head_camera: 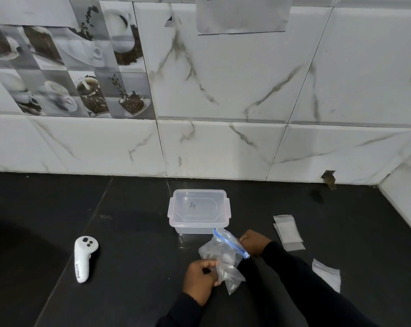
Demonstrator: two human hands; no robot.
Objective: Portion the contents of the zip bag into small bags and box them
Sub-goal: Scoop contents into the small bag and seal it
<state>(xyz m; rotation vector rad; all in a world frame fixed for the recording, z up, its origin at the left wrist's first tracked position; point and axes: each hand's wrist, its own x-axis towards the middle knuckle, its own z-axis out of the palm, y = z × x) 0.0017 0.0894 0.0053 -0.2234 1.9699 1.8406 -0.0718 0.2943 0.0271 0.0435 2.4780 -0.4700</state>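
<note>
Your left hand [201,279] is curling its fingers round the lower part of the zip bag [225,247], just above the dark desk [129,232], while your right hand [254,243] is gripping its blue-zip end. Small bags [288,232] are lying flat to the right. Just beyond, the lidded clear box [198,210] is sitting near the wall.

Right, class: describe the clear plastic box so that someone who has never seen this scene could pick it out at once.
Start at the black counter below the marble-tiled wall. Near the wall, just beyond the zip bag, stands the box. It alone is rigid and lidded; the small bags to its right lie flat.
</note>
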